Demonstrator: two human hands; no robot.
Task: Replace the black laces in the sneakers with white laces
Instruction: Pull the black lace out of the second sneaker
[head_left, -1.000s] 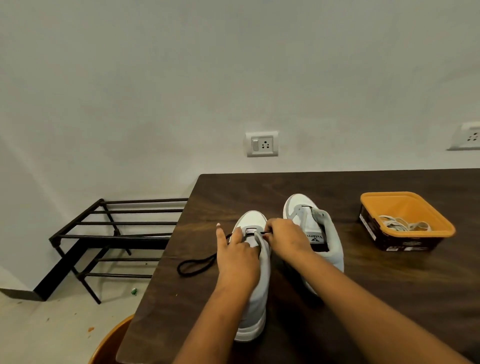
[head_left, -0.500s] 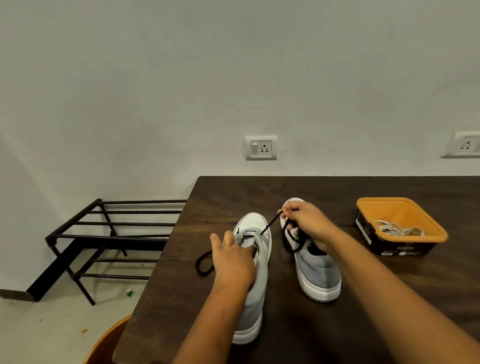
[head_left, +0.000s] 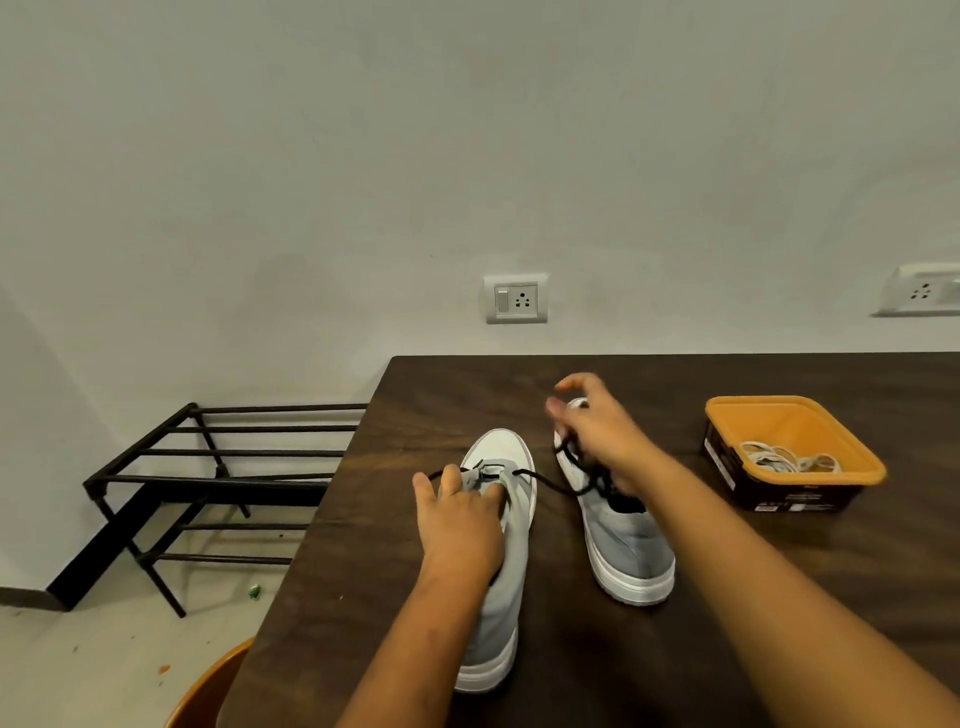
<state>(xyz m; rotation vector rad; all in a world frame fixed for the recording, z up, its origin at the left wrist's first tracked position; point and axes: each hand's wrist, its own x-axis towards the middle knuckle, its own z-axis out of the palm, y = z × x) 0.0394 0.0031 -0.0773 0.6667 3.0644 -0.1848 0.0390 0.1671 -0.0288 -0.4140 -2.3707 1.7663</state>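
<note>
**Scene layout, L to R**

1. Floor, far L: black metal rack (head_left: 208, 478) stands against the wall. A small green scrap (head_left: 254, 591) lies near its foot. An orange curved rim (head_left: 208, 686) shows at the bottom edge, next to the table corner.
2. Dark wood table (head_left: 597, 649) carries all task items.
3. L sneaker (head_left: 514, 571): grey upper, white toe and sole, toe pointing away from the person. L hand (head_left: 462, 525) rests on top, fingers curled over the tongue/eyelet area and gripping it, thumb out to the L.
4. Black lace (head_left: 545, 482): threaded through the front eyelets of the L sneaker. One end exits L, by the thumb. The other runs R across the gap to the R hand.
5. R sneaker (head_left: 628, 551): just beside the L one, apart from it.
6. R hand (head_left: 597, 431): raised over the R sneaker's front, motion-blurred. Lower fingers are curled round a bunch of black lace; thumb and index stand loose above.
7. Orange tub (head_left: 857, 467), well R: holds white laces (head_left: 784, 460) in a heap.
8. Wall: two sockets, ctr (head_left: 515, 299) and far R (head_left: 922, 291).
</note>
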